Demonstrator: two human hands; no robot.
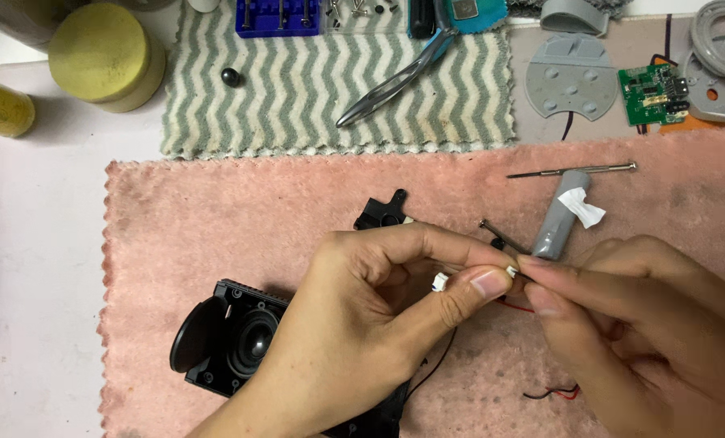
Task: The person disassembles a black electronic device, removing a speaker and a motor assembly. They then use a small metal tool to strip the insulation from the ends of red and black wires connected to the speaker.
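Lying on the pink towel (216, 211): one black speaker housing (233, 341), one small black bracket (383, 212), one grey cylindrical cell (559, 223) wrapped with a white tab, one thin screwdriver (572, 170). Resting on the striped green-and-white cloth (298, 97) above: one pair of pliers (399, 77), one blue bit holder (279, 18), one small black ball (231, 77). Sitting at the far right: one green circuit board (653, 95) and one grey button pad (572, 75). Standing at upper left: one yellow-lidded jar (99, 53).

Pinching two small white connectors (439, 281), left hand (362, 324) pressing thumb and forefinger together around them, remaining fingers curling loosely underneath. Meeting it from the right, right hand (638, 324) closing thumb and forefinger tip to tip on the nearer connector's end. Hovering between the two sets of fingertips, just above the towel, beside the grey cell's lower end. Trailing below: thin red and black wires (553, 393), running under both hands toward the speaker housing.
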